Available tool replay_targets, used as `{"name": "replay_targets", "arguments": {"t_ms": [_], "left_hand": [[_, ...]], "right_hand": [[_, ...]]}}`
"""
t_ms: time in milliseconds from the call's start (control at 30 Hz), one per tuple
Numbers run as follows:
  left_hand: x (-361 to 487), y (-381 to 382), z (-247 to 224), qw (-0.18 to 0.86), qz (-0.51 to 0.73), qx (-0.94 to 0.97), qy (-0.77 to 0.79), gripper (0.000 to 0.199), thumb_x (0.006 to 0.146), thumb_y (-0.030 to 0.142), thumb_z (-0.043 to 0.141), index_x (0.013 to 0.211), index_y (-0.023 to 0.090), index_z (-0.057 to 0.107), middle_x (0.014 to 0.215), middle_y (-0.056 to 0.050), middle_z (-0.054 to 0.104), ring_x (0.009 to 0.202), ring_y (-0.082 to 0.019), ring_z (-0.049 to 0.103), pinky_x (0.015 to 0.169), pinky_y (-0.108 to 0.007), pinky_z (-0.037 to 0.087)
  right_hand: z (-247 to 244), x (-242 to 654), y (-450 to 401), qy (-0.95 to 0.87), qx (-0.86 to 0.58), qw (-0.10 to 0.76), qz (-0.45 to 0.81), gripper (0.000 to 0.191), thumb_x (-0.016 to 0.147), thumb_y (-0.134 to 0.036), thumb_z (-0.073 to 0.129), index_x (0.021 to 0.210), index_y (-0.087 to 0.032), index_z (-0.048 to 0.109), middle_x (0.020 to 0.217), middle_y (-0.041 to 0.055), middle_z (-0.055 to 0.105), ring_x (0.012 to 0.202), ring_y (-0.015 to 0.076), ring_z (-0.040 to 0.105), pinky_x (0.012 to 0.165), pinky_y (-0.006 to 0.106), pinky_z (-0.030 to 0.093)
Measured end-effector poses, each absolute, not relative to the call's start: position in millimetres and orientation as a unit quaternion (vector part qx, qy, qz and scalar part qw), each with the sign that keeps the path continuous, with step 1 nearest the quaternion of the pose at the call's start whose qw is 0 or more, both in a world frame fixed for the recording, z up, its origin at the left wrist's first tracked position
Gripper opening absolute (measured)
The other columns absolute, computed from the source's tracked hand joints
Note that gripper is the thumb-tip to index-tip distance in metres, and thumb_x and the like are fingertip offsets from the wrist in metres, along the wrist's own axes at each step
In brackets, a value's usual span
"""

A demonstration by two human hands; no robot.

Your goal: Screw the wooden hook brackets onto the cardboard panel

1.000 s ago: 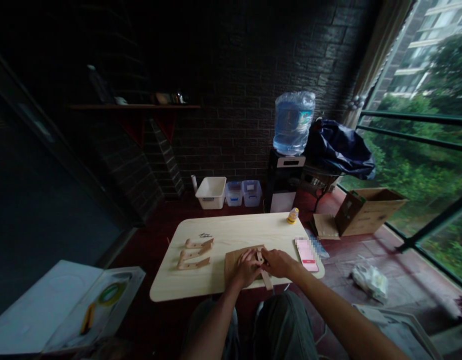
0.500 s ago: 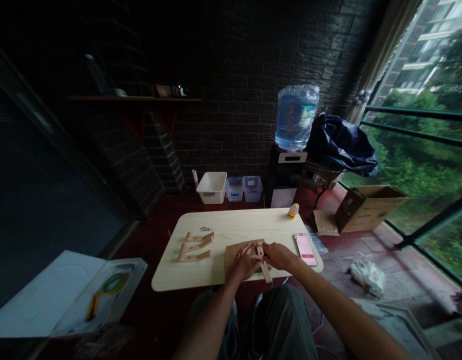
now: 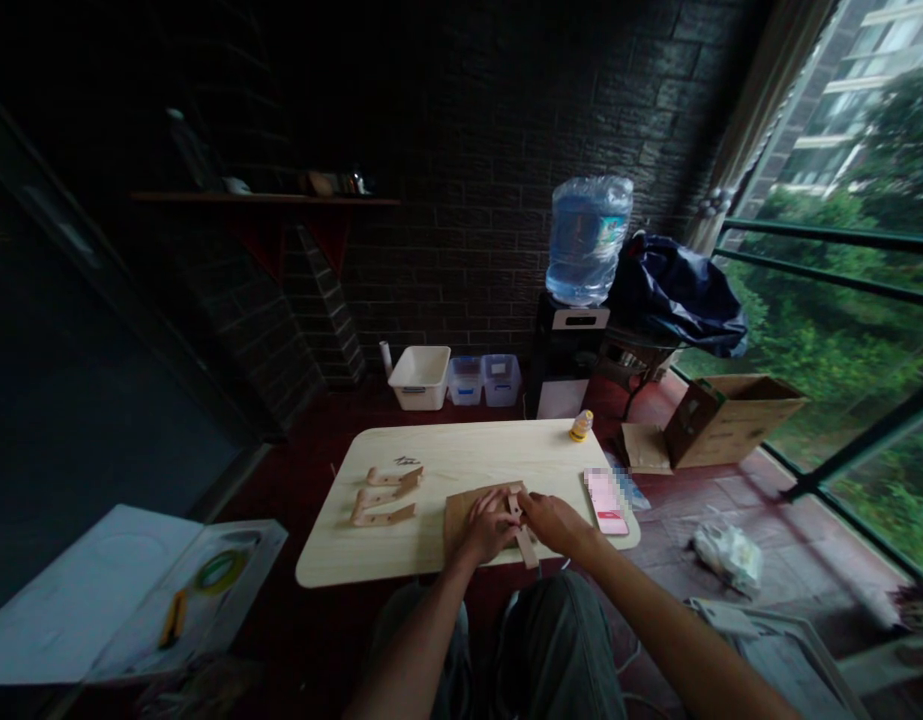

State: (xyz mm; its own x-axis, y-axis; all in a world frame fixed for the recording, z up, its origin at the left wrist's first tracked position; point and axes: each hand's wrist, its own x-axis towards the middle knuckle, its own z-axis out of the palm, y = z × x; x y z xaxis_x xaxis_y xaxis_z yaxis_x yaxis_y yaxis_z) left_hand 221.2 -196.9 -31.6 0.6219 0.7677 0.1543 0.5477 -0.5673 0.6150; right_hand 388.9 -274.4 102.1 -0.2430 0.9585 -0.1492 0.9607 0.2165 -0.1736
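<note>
A light wooden piece with a dark hole (image 3: 526, 548) lies slantwise over a brown cardboard sheet (image 3: 456, 515) near the table's front edge. My left hand (image 3: 489, 527) rests on the cardboard, its fingers closed on the wooden piece from the left. From the right, my right hand (image 3: 557, 522) meets the same piece, fingers pinched together near its upper part. Whatever small thing sits between those fingertips is hidden. Further left lie several bent wooden pieces (image 3: 384, 518) with holes, and behind them a few small dark slender items (image 3: 407, 461).
A pale table (image 3: 423, 562) stands before my knees. On its right are a phone (image 3: 608, 508) and a yellow-based bottle (image 3: 581, 426). Beyond stand plastic bins (image 3: 422, 380), a water dispenser (image 3: 570, 350) and a cardboard box (image 3: 731, 425). An open white case (image 3: 228, 600) lies at left.
The whole view has shifted slightly. Both hands stay at the wooden piece, with the right fingers a little changed in position.
</note>
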Motion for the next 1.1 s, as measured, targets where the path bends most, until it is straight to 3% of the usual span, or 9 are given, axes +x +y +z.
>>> {"name": "replay_targets", "arguments": {"t_ms": [467,700,833,1100], "left_hand": [[221,-198,-25,0.26,0.193,0.863,0.388,0.012,0.082,0.031,0.074,0.092,0.03,0.079,0.154,-0.002,0.047,0.147,-0.028,0.035,0.123,-0.053,0.025],[221,-196,-26,0.264,0.205,0.863,0.379,0.013,0.082,0.031,0.073,0.093,0.03,0.08,0.152,-0.002,0.049,0.146,-0.029,0.037,0.123,-0.055,0.024],[220,-196,-27,0.265,0.204,0.862,0.38,0.012,0.083,0.03,0.072,0.093,0.03,0.079,0.154,-0.002,0.047,0.146,-0.029,0.036,0.122,-0.055,0.025],[223,-195,-29,0.264,0.207,0.86,0.385,0.011,0.081,0.028,0.074,0.091,0.031,0.079,0.152,-0.002,0.049,0.147,-0.028,0.036,0.122,-0.055,0.025]], "right_hand": [[111,390,-276,0.786,0.609,-0.023,-0.099,0.03,0.104,-0.029,0.035,0.124,-0.015,0.052,0.112,0.0169,0.069,0.1,0.0263,0.069,0.082,0.035,0.051],[113,396,-277,0.788,0.606,-0.03,-0.104,0.029,0.103,-0.029,0.041,0.128,-0.016,0.049,0.111,0.0135,0.069,0.098,0.0251,0.07,0.08,0.032,0.05],[109,399,-278,0.788,0.603,-0.041,-0.117,0.03,0.103,-0.025,0.04,0.131,-0.021,0.051,0.12,0.0117,0.065,0.097,0.0222,0.07,0.08,0.03,0.049],[83,397,-286,0.741,0.584,-0.255,-0.212,0.034,0.099,-0.016,0.042,0.132,-0.022,0.051,0.124,0.0098,0.065,0.109,0.0206,0.064,0.094,0.032,0.048]]}}
